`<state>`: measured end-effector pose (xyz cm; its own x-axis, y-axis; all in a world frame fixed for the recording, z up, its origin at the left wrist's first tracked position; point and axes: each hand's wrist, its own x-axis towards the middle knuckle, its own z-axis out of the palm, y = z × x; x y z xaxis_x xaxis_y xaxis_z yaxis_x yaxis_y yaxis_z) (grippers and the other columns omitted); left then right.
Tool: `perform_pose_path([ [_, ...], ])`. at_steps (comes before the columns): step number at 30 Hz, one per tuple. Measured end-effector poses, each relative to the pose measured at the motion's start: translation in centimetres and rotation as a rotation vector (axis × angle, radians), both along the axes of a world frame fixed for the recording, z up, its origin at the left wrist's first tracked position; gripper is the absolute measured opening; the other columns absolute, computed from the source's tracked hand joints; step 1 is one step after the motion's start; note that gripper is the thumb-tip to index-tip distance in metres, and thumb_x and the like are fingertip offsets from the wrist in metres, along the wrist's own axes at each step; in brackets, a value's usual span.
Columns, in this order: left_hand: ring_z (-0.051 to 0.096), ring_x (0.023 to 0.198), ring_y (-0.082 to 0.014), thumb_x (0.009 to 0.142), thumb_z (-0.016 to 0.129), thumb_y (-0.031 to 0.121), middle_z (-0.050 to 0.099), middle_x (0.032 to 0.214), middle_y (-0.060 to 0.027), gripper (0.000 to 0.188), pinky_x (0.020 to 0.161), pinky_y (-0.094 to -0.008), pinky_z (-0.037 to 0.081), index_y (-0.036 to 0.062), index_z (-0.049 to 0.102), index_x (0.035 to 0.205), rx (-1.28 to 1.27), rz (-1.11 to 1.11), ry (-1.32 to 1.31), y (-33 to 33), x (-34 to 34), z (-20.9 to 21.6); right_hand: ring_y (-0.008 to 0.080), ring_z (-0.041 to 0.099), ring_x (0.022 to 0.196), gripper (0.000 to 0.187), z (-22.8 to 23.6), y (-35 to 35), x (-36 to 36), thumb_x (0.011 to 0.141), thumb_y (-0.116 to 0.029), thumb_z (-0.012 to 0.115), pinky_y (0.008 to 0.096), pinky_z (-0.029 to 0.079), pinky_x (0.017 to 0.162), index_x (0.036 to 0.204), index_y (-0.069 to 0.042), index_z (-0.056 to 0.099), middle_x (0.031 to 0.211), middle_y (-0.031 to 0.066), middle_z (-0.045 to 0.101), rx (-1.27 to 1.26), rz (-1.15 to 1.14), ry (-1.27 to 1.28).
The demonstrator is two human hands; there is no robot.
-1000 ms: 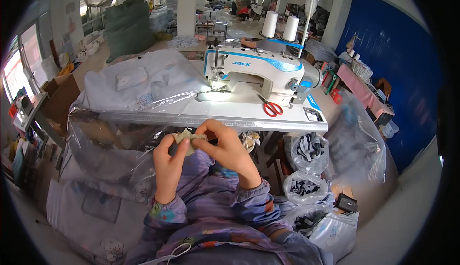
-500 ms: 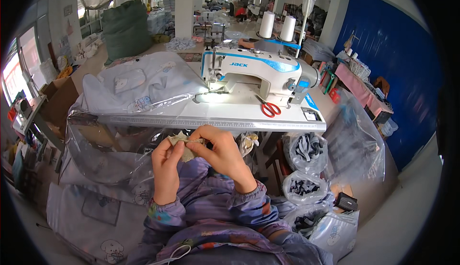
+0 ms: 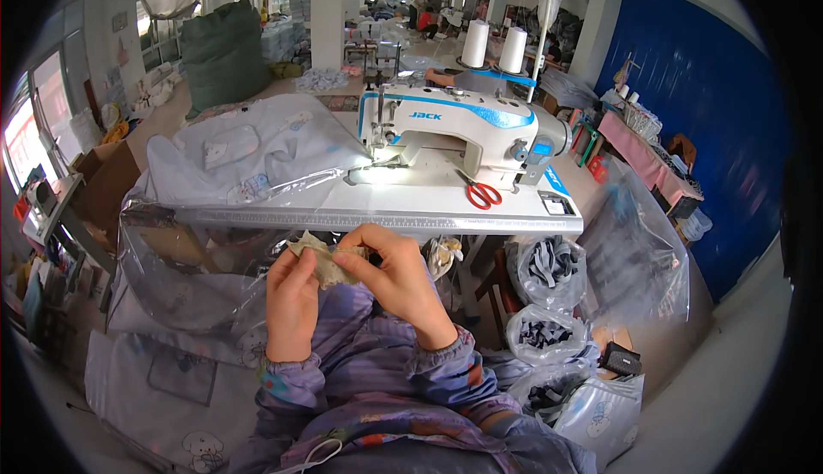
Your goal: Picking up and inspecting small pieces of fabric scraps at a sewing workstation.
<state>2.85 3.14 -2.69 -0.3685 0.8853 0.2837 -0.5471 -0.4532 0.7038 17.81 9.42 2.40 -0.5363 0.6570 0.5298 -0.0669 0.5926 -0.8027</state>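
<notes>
Over my lap, just in front of the sewing table's edge, I hold a small crumpled beige cloth scrap (image 3: pixel 329 270). My left hand (image 3: pixel 292 307) pinches its left side between thumb and fingers. My right hand (image 3: pixel 396 277) is closed on its right side, thumb and forefinger pressed together. Beyond my hands stands a white and blue sewing machine (image 3: pixel 454 116) with its lamp lit. Red-handled scissors (image 3: pixel 484 195) lie on the table under the machine's arm. Light grey printed fabric with clear plastic (image 3: pixel 283 144) spreads over the table's left part and hangs down its front.
Clear bags of dark and white strips (image 3: pixel 549 273) stand to my right, with a small black case (image 3: pixel 619 359) by them. Two white thread cones (image 3: pixel 513 51) rise behind the machine. A big green sack (image 3: pixel 225 54) and a cardboard box (image 3: pixel 107 178) are at the left.
My left hand has shifted slightly left and tilted, and more of the beige cloth shows spread between my hands. The right hand stays nearly in place.
</notes>
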Motion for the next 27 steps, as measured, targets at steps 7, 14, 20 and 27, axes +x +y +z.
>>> perform_pose_path([
  [7,0.061,0.094,-0.012,0.096,0.058,0.012,0.065,0.1,-0.0033,0.014,0.085,-0.0283,0.046,0.0022,0.063,0.104,0.013,0.035,-0.099,0.1,-0.1,-0.3,0.0081,0.056,0.068,0.012,0.1,-0.2,0.1,0.089,-0.008,0.067,0.0235,0.045,0.061,0.092,0.004,0.063,0.074,0.0055,0.063,0.02,-0.035,-0.028],
  [14,0.06,0.102,-0.0148,0.098,0.057,0.016,0.064,0.108,-0.0027,0.019,0.089,-0.0307,0.046,0.0057,0.06,0.114,0.058,0.045,-0.158,0.0,-0.8,-0.5,0.0085,0.057,0.067,0.011,-0.4,0.3,-0.1,0.088,-0.005,0.067,0.0233,0.045,0.061,0.091,0.005,0.063,0.074,0.0063,0.064,0.055,-0.076,0.054],
  [20,0.059,0.104,-0.0151,0.097,0.058,0.02,0.064,0.11,-0.0012,0.021,0.091,-0.0343,0.046,0.0095,0.059,0.116,0.03,0.163,-0.264,-0.1,-1.9,-0.7,0.0078,0.058,0.068,0.01,-0.5,0.6,0.2,0.087,-0.003,0.068,0.0225,0.046,0.063,0.09,0.004,0.063,0.074,0.0053,0.064,0.055,-0.114,0.053],
  [27,0.057,0.106,-0.0135,0.098,0.058,0.025,0.064,0.11,0.0046,0.016,0.095,-0.0378,0.043,0.0168,0.06,0.111,0.102,0.201,-0.315,-1.2,-5.5,-1.0,0.0058,0.058,0.071,0.007,-0.3,2.1,2.6,0.088,-0.003,0.067,0.0201,0.047,0.065,0.091,0.002,0.063,0.078,0.0011,0.064,-0.06,-0.176,0.144],
])
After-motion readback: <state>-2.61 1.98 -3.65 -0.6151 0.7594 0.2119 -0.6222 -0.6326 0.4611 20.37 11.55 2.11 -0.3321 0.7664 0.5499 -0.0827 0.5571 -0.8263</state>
